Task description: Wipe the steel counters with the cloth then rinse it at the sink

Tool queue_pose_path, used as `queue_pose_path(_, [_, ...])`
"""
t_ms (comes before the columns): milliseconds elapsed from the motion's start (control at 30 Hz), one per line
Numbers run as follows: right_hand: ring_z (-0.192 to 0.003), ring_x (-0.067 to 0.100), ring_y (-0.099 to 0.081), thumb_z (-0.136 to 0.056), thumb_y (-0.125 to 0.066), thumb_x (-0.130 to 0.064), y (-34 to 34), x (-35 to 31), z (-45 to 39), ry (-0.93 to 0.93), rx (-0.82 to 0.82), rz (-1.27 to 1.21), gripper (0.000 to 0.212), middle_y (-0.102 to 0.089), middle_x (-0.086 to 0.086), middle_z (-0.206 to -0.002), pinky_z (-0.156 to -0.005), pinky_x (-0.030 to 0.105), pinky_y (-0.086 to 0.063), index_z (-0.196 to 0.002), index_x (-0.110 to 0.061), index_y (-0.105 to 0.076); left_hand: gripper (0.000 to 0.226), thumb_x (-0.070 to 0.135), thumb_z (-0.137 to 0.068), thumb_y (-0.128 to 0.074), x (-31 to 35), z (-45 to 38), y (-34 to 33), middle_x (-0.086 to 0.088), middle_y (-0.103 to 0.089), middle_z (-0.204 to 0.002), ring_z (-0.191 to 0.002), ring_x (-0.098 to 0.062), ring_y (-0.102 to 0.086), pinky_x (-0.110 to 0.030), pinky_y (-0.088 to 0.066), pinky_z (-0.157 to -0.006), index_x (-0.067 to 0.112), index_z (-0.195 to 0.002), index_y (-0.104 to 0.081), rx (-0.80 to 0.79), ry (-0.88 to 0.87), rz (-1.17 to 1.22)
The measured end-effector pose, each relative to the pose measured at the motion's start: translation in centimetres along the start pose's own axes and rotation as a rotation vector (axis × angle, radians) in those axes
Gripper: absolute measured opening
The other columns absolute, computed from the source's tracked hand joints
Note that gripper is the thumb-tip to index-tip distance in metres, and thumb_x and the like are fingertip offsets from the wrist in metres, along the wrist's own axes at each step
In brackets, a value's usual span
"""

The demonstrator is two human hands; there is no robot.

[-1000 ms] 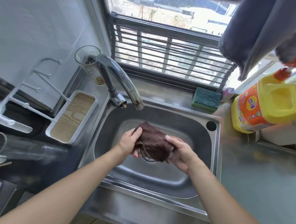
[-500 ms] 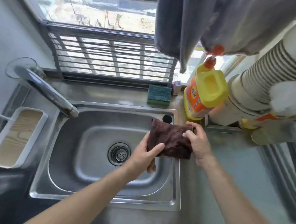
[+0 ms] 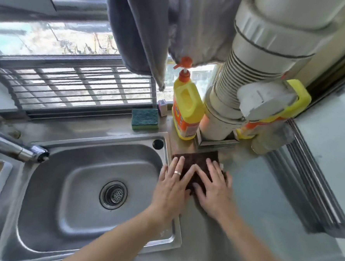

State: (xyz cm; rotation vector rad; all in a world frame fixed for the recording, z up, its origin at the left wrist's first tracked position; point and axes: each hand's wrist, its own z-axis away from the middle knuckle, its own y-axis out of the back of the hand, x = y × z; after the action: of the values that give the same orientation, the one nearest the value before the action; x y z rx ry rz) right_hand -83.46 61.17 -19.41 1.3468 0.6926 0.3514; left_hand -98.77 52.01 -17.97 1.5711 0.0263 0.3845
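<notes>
My left hand (image 3: 173,188) and my right hand (image 3: 214,190) both lie flat on the brown cloth (image 3: 198,162), palms down. The fingers of each are straight and spread a little, pressing on the cloth rather than curling round it. A ring sits on one finger of my left hand.

The cloth is spread flat on the steel desk (image 3: 264,196), just to the right of the sink (image 3: 162,150), its left edge close to the sink's rim. My hands cover its near half; the far half shows beyond my fingertips.

The sink basin has a round drain strainer (image 3: 113,194) in its middle, and the tap (image 3: 15,149) reaches in from the left. Behind the sink, against the window rail, a green and blue sponge (image 3: 145,118) stands on its edge. To the right of it is a yellow soap bottle (image 3: 186,111) with an orange pump, and beside that a wide ribbed white pipe (image 3: 241,78) rises from the desk just behind the cloth. A grey towel (image 3: 149,28) hangs down in front of the window.
</notes>
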Motion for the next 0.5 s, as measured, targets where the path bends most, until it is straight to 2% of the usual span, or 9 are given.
queue_pose_path(67, [-0.159,0.020,-0.018,-0.098,-0.032,-0.058,-1.0,0.5,0.2,-0.023,-0.034,0.026,0.060,-0.018,-0.002,-0.173,-0.120,0.065,-0.023,-0.158,-0.048,-0.029,0.071,0.051,-0.088,-0.045,-0.6,0.3,-1.1,-0.012,-0.031,-0.163,-0.153,-0.030,-0.025,-0.058,-0.021,-0.121,0.033,-0.156,-0.031,-0.083,-0.007,-0.016])
queue_pose_path(133, [-0.160,0.020,-0.013,-0.099,-0.028,-0.061,-1.2,0.7,-0.4,-0.035,-0.055,0.036,0.060,-0.012,-0.005,-0.174,-0.121,0.068,-0.018,-0.158,-0.051,-0.022,0.071,0.055,-0.092,-0.039,-1.3,0.1,-1.7,-0.009,-0.018,-0.167,-0.156,-0.026,-0.012,-0.058,-0.008,-0.120,0.035,-0.158,-0.022,-0.102,-0.029,-0.060])
queue_pose_path(333, [-0.161,0.020,-0.009,-0.096,-0.022,-0.065,-0.6,1.2,-2.0,-0.036,-0.102,0.037,0.062,-0.008,-0.007,-0.174,-0.123,0.066,-0.010,-0.158,-0.054,-0.018,0.069,0.057,-0.099,-0.026,-1.8,-1.3,-0.7,-0.005,0.010,-0.169,-0.155,-0.022,0.017,-0.059,0.009,-0.122,0.038,-0.160,0.001,-0.214,-0.039,-0.120])
queue_pose_path(433, [-0.159,0.021,-0.019,-0.094,-0.026,-0.064,1.4,0.2,-2.0,-0.081,-0.096,-0.079,0.065,-0.022,-0.002,-0.171,-0.124,0.060,-0.015,-0.155,-0.045,-0.036,0.071,0.055,-0.096,-0.034,-1.1,-1.1,1.9,-0.010,0.000,-0.170,-0.157,-0.024,0.009,-0.058,0.002,-0.123,0.037,-0.160,-0.010,-0.193,-0.029,-0.047])
queue_pose_path(500, [-0.150,0.024,-0.040,-0.093,-0.039,-0.060,3.9,-0.7,-1.6,-0.121,0.009,-0.296,0.061,-0.041,0.001,-0.162,-0.123,0.048,-0.030,-0.144,-0.031,-0.057,0.068,0.052,-0.092,-0.047,-0.7,-0.6,5.5,-0.011,-0.023,-0.166,-0.156,-0.025,-0.012,-0.054,-0.015,-0.123,0.031,-0.155,-0.032,-0.046,-0.003,0.023])
